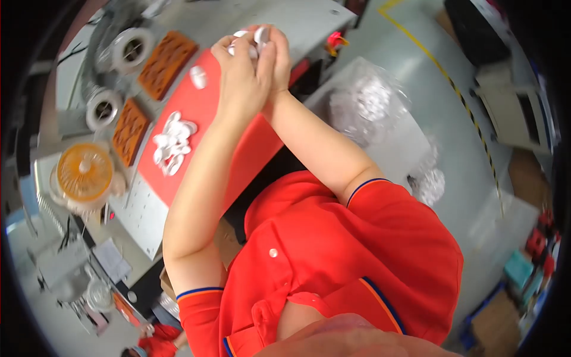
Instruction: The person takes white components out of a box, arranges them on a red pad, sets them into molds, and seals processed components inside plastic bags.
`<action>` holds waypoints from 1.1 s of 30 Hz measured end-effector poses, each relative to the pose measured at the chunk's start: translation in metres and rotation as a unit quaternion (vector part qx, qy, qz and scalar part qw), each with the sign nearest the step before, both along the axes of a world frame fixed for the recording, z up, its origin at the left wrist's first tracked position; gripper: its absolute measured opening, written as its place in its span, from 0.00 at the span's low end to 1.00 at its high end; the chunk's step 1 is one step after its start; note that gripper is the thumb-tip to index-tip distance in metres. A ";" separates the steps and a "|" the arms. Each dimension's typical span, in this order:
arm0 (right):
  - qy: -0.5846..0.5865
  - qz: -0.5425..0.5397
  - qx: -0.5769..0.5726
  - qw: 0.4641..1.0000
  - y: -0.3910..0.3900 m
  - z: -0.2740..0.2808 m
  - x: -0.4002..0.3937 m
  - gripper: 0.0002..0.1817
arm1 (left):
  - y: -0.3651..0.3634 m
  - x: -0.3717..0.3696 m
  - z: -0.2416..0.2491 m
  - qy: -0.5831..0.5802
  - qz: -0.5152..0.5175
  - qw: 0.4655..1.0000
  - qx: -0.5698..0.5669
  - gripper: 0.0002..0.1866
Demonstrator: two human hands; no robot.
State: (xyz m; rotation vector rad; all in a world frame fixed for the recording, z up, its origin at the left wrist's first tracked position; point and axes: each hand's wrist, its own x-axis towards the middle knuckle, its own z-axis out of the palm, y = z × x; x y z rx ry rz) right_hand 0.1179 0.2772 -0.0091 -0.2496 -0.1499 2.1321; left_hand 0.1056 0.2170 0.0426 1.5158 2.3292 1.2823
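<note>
My left hand and my right hand are together over the far end of a red mat. Their fingers are curled around several small white rounded pieces, which show between the fingertips; the exact kind I cannot make out. One loose white piece lies on the mat to the left of my hands. Nearer to me, a pile of similar white pieces rests beside my left forearm. The palms are partly hidden.
Two orange trays with recesses lie along the mat's left side, beside round white fixtures. An orange-topped round device stands left. Right of the table are clear plastic bags of white pieces. A person in red is at lower left.
</note>
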 end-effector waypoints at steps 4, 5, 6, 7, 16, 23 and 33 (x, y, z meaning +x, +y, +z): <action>0.093 0.102 0.092 0.986 0.050 -0.039 0.114 0.19 | 0.033 0.078 -0.014 -0.055 -0.163 0.985 0.016 0.23; 0.088 0.106 0.093 0.986 0.054 -0.053 0.117 0.19 | 0.040 0.096 -0.020 -0.097 -0.209 0.973 0.012 0.24; 0.007 0.090 0.080 0.993 0.056 -0.063 0.149 0.20 | 0.047 0.113 -0.028 -0.140 -0.254 0.957 0.010 0.27; -0.074 0.074 0.067 0.992 0.069 -0.076 0.175 0.20 | 0.053 0.130 -0.035 -0.177 -0.272 0.946 0.009 0.27; -0.479 -0.104 0.051 0.870 0.073 -0.166 0.243 0.19 | -0.025 0.128 -0.069 -0.158 -0.290 0.942 -0.060 0.25; -0.338 -0.051 0.768 0.542 0.033 0.003 0.052 0.18 | -0.094 0.097 -0.039 -0.288 -0.214 0.933 -0.035 0.17; -0.236 -0.011 0.957 0.171 0.057 0.022 -0.059 0.23 | -0.150 0.065 -0.016 -0.266 -0.243 0.932 0.042 0.11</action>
